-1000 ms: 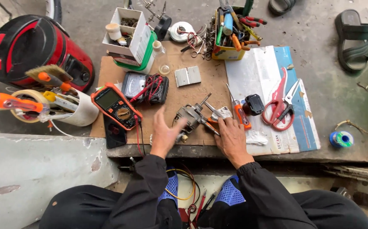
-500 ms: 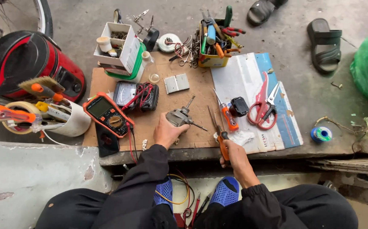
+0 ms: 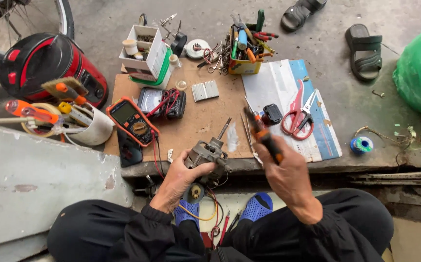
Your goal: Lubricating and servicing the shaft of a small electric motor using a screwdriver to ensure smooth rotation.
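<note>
While our left hand [image 3: 179, 177] grips the motor [image 3: 206, 154] at the board [image 3: 205, 119] edge, our right hand [image 3: 288, 170] holds a screwdriver [image 3: 264, 136] above it; disassembly appears barely begun.

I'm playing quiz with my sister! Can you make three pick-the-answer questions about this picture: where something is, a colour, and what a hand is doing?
1. Where do the scissors lie?
A. on the white-and-blue sheet
B. in the yellow box
C. on the sandal

2. What colour is the multimeter casing?
A. green
B. orange
C. white

3. What is the left hand doing?
A. resting empty
B. gripping a small electric motor
C. holding scissors

Answers: 1 A, red handles rest on the sheet. 2 B, its rim is orange. 3 B, fingers wrap the motor; the right hand holds a screwdriver.
</note>
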